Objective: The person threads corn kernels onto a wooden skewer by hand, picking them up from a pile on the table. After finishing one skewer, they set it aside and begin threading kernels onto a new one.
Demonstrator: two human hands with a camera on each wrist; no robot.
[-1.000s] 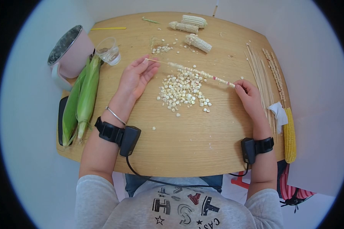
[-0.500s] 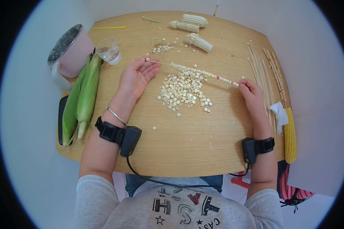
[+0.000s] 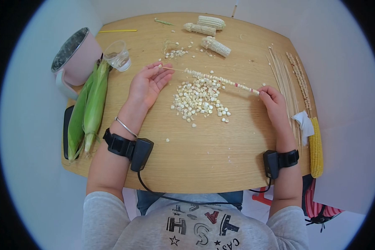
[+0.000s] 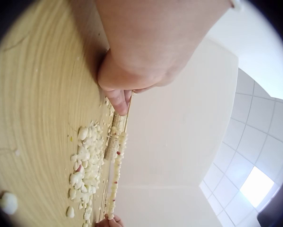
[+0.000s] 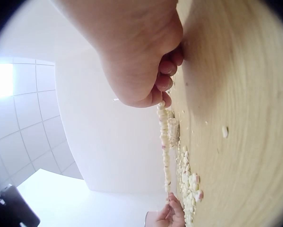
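A thin stick strung with pale corn kernels [image 3: 221, 80], a few reddish, stretches between the hands above a pile of loose kernels [image 3: 198, 100]. The left hand [image 3: 149, 85] pinches a kernel at the stick's bare left end between thumb and index finger, its other fingers extended. At the opposite end, the right hand [image 3: 274, 104] pinches the strung stick with thumb and fingertips, the other fingers curled. The right wrist view shows the kernel string [image 5: 164, 142] running from the right hand [image 5: 136, 61] to the left.
Corn cobs [image 3: 216, 46] lie at the back. Green-husked corn [image 3: 95, 104], a clear cup [image 3: 118, 57] and a pink pot [image 3: 79, 60] stand or lie left. Thin sticks [image 3: 284, 79], finished-looking kernel strings [image 3: 300, 81], a white tissue [image 3: 304, 125] and yellow corn [image 3: 316, 148] lie right.
The right hand and its end of the stick have shifted slightly right since the earliest frame. The left hand's fingers have spread a little, and it still holds the left end.
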